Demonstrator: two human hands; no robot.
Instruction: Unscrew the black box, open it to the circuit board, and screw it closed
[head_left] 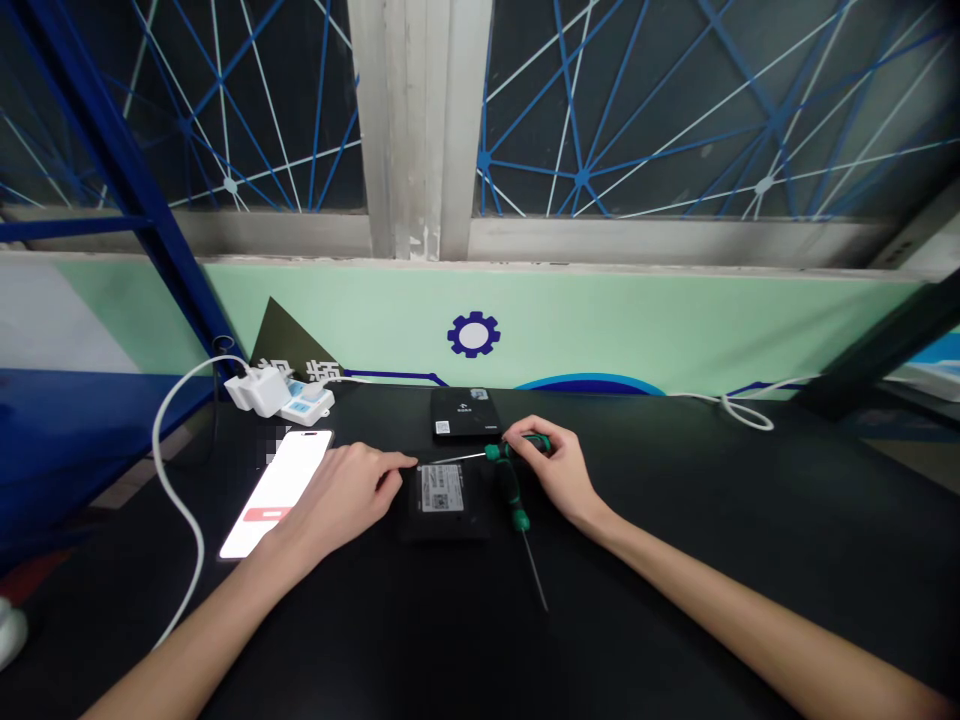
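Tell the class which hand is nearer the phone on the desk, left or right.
Left. The left hand lies at the right edge of the phone; the right hand is farther off, beyond the black box.

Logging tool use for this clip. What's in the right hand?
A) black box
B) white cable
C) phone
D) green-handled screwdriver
D: the right hand pinches the green-handled screwdriver at its handle, with the shaft pointing left toward the labelled black box.
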